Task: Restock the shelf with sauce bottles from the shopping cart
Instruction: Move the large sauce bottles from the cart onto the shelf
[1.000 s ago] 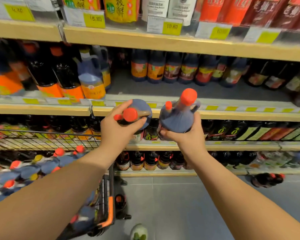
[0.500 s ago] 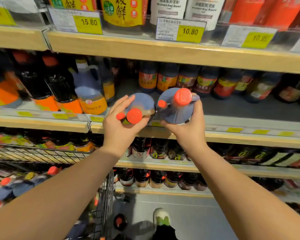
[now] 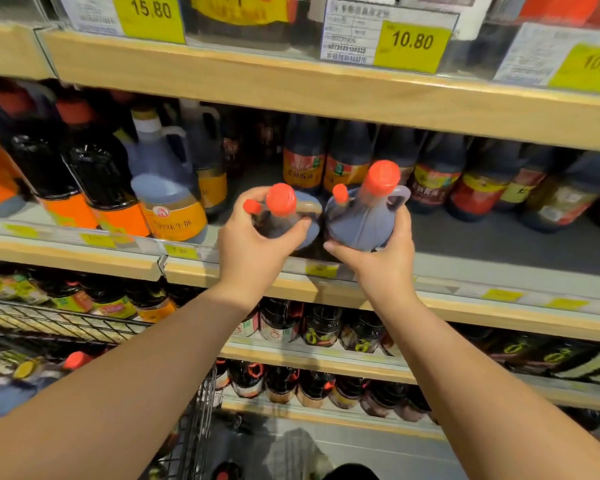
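I hold two dark sauce bottles with red caps side by side at the front edge of the middle shelf [image 3: 499,251]. My left hand [image 3: 253,247] grips the left bottle [image 3: 284,220] round its shoulder. My right hand [image 3: 381,258] wraps round the body of the right bottle [image 3: 361,220], which stands more upright with its handle to the right. Both bottle bases are hidden behind my hands. The wire shopping cart [image 3: 84,323] sits at lower left with more red-capped bottles [image 3: 75,360] inside.
Rows of dark bottles [image 3: 437,181] fill the back of the middle shelf; a bare grey strip lies in front of them at right. Large orange-labelled jugs [image 3: 170,202] stand at left. The shelf above [image 3: 291,88] hangs low with yellow price tags. Lower shelves hold more bottles.
Both hands have carried the bottles up and forward to the middle shelf's edge. I have stepped closer, so the shelf looks larger and the cart has dropped lower in view.
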Action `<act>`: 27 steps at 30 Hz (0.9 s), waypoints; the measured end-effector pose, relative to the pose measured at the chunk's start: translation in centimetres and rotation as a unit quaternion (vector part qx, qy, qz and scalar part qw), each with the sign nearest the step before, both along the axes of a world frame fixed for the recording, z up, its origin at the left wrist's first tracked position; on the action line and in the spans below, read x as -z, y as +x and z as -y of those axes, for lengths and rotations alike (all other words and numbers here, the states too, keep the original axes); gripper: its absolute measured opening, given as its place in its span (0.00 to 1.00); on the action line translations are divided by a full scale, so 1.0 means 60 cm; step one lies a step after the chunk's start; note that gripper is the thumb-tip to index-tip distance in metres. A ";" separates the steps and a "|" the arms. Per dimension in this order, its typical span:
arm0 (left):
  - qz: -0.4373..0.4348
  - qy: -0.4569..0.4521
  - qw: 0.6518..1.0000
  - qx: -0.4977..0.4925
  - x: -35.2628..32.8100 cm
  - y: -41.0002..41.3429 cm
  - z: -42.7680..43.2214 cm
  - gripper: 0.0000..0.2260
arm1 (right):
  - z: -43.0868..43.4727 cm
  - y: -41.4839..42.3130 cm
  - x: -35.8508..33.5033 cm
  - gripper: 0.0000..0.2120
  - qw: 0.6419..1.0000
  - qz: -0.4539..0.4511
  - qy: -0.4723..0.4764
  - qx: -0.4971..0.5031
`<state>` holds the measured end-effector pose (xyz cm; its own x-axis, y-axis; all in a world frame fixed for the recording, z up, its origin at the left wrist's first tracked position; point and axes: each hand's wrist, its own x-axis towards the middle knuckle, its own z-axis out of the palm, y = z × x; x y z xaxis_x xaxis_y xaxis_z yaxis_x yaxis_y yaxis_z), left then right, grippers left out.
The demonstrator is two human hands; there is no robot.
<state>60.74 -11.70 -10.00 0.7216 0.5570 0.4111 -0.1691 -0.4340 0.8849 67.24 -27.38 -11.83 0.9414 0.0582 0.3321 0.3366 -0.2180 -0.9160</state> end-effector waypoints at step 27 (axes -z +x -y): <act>-0.098 0.037 0.994 0.007 0.044 0.090 -0.006 0.51 | -0.007 0.047 -0.001 0.45 0.985 -0.140 -0.099 0.034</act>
